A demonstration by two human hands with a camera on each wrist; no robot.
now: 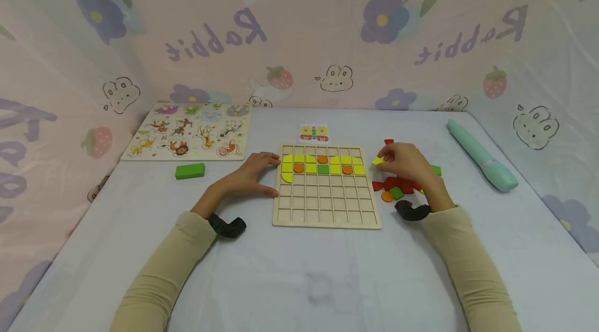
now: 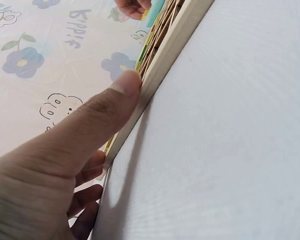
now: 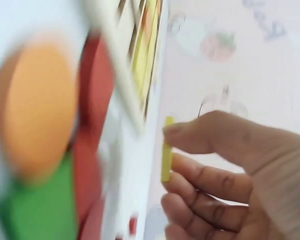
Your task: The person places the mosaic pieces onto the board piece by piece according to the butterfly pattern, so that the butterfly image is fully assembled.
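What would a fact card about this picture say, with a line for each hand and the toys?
Left hand: touching the left edge of the wooden grid board
Right hand: pinching a yellow piece, just right of the board
On the board: yellow pieces, three orange circles, one green square
Loose pieces: red, green and orange among them, near the right hand
Picture card: just beyond the board
Far left: animal puzzle board, green block in front
Far right: turquoise wand-shaped thing
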